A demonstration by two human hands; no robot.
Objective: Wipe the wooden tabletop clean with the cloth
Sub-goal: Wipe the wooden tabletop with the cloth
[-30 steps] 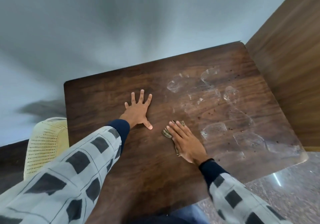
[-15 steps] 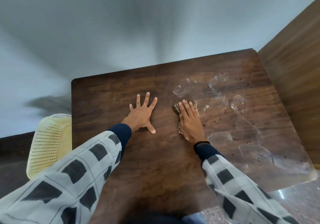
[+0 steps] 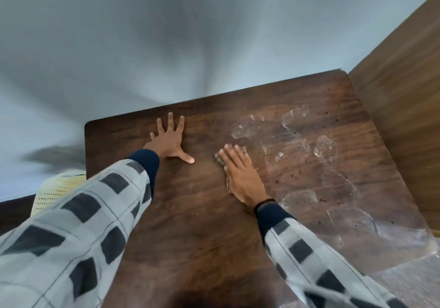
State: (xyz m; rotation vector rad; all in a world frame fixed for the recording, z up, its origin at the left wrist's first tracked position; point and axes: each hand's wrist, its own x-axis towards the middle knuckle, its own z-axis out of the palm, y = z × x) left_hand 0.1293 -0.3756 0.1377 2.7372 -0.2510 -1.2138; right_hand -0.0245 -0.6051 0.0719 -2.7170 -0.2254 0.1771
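Observation:
A dark wooden tabletop (image 3: 190,224) fills the lower middle of the head view. My right hand (image 3: 240,174) lies flat with straight fingers, pressing a small brownish cloth (image 3: 218,159) onto the wood; only the cloth's edges show beside the fingers and palm. My left hand (image 3: 169,141) rests flat with spread fingers on the table's far left part, a hand's width from the cloth. Whitish smears and dark specks (image 3: 309,155) cover the right half of the tabletop.
A pale yellow perforated chair (image 3: 54,191) stands to the left of the table. A wooden panel (image 3: 404,81) rises along the table's right side. A grey wall lies beyond the far edge. A speckled floor (image 3: 409,281) shows at the lower right.
My right hand pushed the cloth away from me across the wood and has since slid back a little. My left hand stayed planted flat. The camera tilted slightly.

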